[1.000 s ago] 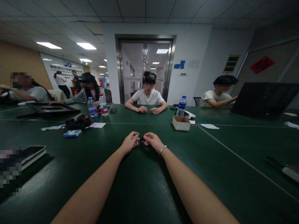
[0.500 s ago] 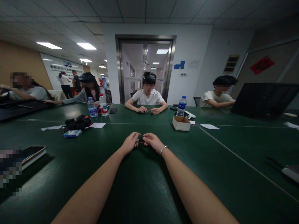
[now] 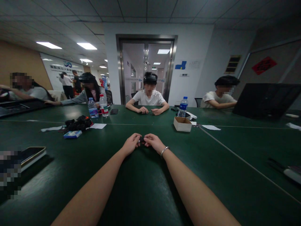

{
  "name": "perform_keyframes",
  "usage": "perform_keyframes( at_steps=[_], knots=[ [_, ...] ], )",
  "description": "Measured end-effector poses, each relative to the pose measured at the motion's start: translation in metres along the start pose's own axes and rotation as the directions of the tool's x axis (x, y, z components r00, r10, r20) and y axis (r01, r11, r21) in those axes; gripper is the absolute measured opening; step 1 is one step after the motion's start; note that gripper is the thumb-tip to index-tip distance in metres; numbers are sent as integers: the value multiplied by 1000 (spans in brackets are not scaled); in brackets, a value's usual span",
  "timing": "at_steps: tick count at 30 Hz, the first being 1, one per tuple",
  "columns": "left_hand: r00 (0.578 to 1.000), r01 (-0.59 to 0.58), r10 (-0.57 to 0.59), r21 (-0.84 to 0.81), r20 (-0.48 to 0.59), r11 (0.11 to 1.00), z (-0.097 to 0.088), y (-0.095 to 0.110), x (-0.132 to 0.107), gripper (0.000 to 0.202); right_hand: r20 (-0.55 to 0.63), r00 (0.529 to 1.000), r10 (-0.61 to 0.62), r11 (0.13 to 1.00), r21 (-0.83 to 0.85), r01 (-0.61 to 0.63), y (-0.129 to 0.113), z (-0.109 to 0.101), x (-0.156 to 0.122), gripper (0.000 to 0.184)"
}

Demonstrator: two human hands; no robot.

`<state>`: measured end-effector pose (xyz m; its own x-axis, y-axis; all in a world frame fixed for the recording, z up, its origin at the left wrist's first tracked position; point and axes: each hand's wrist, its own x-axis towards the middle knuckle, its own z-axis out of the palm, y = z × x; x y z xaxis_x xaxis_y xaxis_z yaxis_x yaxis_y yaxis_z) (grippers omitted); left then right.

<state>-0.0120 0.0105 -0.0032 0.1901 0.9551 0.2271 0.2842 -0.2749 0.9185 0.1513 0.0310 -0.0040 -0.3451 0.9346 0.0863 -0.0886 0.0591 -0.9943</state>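
A small black object with a silvery part [image 3: 141, 139] sits between my two hands, just over the green table [image 3: 141, 191]. Its exact kind is too small to make out. My left hand [image 3: 132, 143] pinches its left side, where the silvery bit shows near the fingertips. From the other side my right hand [image 3: 153, 142] grips the black part with thumb and fingers. A silver bracelet [image 3: 165, 151] circles my right wrist. The fingers cover much of the object.
An open cardboard box [image 3: 182, 125] stands ahead to the right, near a water bottle [image 3: 183, 105]. Ahead left lie a black tangled bundle [image 3: 78, 123] and a blue-white packet [image 3: 72, 134]. A phone [image 3: 34, 155] is at left. Across the table sits a person [image 3: 150, 97].
Both hands stay almost in place, still holding the small object. A little more of its black part shows between the fingertips.
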Motion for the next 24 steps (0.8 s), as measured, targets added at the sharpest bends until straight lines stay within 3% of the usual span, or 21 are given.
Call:
perform_keyframes(
  at_steps=[20, 24],
  knots=[
    [1000, -14, 14, -62, -6, 998, 0, 1, -2, 36, -41, 999, -2, 1000, 22, 3, 2, -2, 1, 15],
    [1000, 28, -28, -52, -13, 998, -1, -2, -1, 33, -49, 999, 4, 1000, 20, -3, 0, -1, 0, 14]
  ],
)
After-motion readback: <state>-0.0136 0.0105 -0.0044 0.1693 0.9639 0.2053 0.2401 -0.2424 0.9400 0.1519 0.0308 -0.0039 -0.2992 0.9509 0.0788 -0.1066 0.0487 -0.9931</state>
